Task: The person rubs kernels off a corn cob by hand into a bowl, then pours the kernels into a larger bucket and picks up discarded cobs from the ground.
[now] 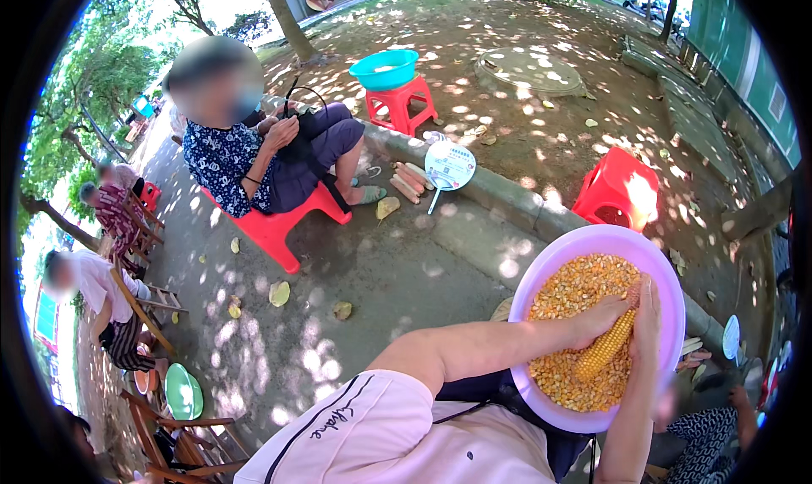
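A pale purple plastic basin sits on my lap, filled with loose yellow corn kernels. Over the kernels, an ear of corn slants between my two hands. Its lower part still bears rows of kernels, while a small reddish patch near the upper end looks stripped. My left hand grips the ear from the left, fingers near the upper end. Along the other side, my right hand is pressed against it, partly hiding the upper end.
A person on a red plastic stool sits across from me. Bare cobs and a round hand fan lie by the concrete kerb. Beyond stand a teal basin on a red stool and another red stool.
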A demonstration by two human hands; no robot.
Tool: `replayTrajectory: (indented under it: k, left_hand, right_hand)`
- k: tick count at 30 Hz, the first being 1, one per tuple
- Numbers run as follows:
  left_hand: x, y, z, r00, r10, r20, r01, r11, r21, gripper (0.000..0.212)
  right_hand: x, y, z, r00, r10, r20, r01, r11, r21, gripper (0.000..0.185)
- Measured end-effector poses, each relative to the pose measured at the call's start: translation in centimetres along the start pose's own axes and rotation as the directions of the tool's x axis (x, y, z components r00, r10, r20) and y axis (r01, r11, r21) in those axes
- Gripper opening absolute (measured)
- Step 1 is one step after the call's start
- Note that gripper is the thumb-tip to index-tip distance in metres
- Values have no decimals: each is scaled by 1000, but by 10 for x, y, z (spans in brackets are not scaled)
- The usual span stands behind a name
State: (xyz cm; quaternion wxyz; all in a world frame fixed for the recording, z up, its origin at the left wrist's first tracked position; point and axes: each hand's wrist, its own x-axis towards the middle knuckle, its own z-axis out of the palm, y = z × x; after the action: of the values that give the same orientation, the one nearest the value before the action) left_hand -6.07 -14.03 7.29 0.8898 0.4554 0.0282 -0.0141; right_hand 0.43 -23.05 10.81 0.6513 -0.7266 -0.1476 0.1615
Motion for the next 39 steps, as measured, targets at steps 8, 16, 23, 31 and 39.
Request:
replayTrajectory:
  k: [8,16,23,31,39]
  left_hand:
    - [9,-7,-19,984,-80,-162,75,997,-37,50]
    - [-2,9,0,981,-194,17,183,884,-429,60]
    - [7,-9,-13,984,30,173,5,980,-199,51]
    - [-3,11,-11,982,-190,-7,186,965,-186,48]
    - [-1,7,-3,999,-47,22,43,986,161,60]
  right_hand:
    - [-12,-2,-1,958,-126,259,184,959,-213,70]
    - [-7,2,4,963,-173,204,245,880,-407,49]
    - [-5,-3,7,994,-15,105,3,994,106,42]
    - [-12,-5,5,973,-121,196,131,991,-39,39]
    - [-2,5,10,998,-64,29,67,991,-116,27]
